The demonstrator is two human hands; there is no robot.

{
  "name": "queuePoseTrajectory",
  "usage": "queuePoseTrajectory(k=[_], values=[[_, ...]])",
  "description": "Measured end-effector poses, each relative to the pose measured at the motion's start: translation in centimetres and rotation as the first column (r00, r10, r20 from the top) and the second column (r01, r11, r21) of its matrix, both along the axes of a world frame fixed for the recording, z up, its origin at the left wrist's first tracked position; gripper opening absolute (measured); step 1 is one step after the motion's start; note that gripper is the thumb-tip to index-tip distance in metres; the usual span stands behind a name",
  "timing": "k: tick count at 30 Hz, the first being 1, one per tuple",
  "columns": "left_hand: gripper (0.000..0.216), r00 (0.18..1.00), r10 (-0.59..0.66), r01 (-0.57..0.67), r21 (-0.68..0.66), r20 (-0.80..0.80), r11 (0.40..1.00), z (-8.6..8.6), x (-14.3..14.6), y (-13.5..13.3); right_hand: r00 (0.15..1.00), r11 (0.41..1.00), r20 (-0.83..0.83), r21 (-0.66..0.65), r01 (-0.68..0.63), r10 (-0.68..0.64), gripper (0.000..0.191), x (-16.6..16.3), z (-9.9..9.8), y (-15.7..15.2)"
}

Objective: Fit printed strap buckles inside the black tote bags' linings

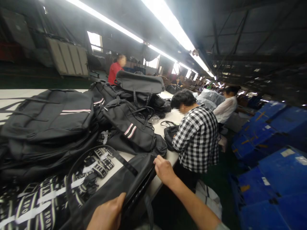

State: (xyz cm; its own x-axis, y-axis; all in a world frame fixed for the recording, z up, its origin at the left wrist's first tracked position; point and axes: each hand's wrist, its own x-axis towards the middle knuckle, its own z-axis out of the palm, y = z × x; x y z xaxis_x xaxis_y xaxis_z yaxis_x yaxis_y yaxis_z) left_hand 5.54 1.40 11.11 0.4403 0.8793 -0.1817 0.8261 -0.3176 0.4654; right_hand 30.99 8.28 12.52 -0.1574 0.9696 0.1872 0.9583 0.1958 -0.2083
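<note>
Single head-worn camera | faces forward and down over a worktable [172, 157] | view tilts sideways | left hand [107, 210] and right hand [165, 171] close by, low in view | ceiling lights [165, 19] stretch far off

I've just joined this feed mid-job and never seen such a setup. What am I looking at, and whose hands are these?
There's no machine here: these are a person's two bare hands. The single picture comes from a camera worn on that person's head, looking forward and down. The left hand grips the near edge of a black bag, while the right hand has its fingers at the far end. On the pale table lie more dark bags, some striped, and bands with lettering. The person in the checked shirt is a co-worker, bent over another bag. Blue stacks stand to the right.
</note>
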Motion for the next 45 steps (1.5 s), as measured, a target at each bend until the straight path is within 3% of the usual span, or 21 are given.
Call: queuePoseTrajectory(k=[3, 8, 11, 14, 17, 19, 22, 26, 30, 33, 40, 45], values=[[0.033, 0.998, -0.047, 0.048, 0.015, -0.029, 0.999, 1.5, 0.6, -0.4, 0.991, 0.988, -0.023, -0.085, 0.129, -0.132, 0.024, 1.8, -0.9, 3.1], [0.026, 0.994, -0.032, 0.040, 0.070, -0.109, 0.997, 2.3, 0.7, 0.4, 0.987, 0.972, -0.066, -0.192, 0.133, -0.148, 0.023, 2.6, -1.9, 6.8], [0.024, 0.998, 0.006, -0.002, 0.060, -0.066, 0.998, 2.1, 0.0, 0.6, 0.990, 0.991, -0.087, -0.080, 0.106, -0.113, 0.026, 0.9, -1.0, 5.4], [0.026, 0.999, 0.025, -0.028, 0.065, 0.037, 0.997, 2.0, -0.6, 0.6, 0.965, 0.989, -0.215, 0.032, -0.145, 0.149, 0.032, -1.7, 0.1, 1.9], [0.027, 0.995, 0.080, -0.085, 0.085, 0.059, 0.993, 2.2, -0.9, 0.8, 0.815, 0.843, -0.322, -0.086, -0.532, 0.481, 0.036, -4.1, 0.9, -1.3], [0.027, 0.993, 0.113, -0.117, 0.101, 0.040, 0.988, 2.4, -1.0, 1.0, 0.760, 0.771, -0.305, -0.114, -0.627, 0.573, 0.043, -5.3, 1.2, -2.4], [0.028, 0.990, 0.141, -0.140, 0.130, -0.001, 0.982, 2.6, -1.4, 1.7, 0.792, 0.766, -0.205, -0.203, -0.609, 0.575, 0.052, -6.2, 1.5, -2.8], [0.036, 0.960, 0.268, -0.239, 0.277, -0.075, 0.931, 1.9, -4.1, 4.9, 0.813, 0.718, -0.094, -0.418, -0.556, 0.575, 0.035, -6.1, 1.8, -3.6], [0.037, 0.882, 0.451, -0.378, 0.369, -0.134, 0.849, -0.2, -8.6, 9.7, 0.733, 0.629, -0.089, -0.451, -0.633, 0.674, 0.023, -5.7, 2.5, -5.9], [0.034, 0.829, 0.523, -0.445, 0.335, -0.199, 0.831, -1.8, -10.9, 11.8, 0.730, 0.631, -0.104, -0.429, -0.646, 0.676, 0.022, -5.3, 3.3, -6.5], [0.030, 0.877, 0.447, -0.358, 0.377, -0.179, 0.854, -2.9, -10.6, 11.6, 0.740, 0.688, -0.166, -0.281, -0.669, 0.652, 0.022, -4.5, 3.2, -4.3], [0.045, 0.919, 0.391, -0.326, 0.457, -0.052, 0.828, -2.1, -9.8, 9.7, 0.692, 0.654, -0.154, -0.234, -0.719, 0.705, 0.015, -4.7, 3.0, -4.2]])
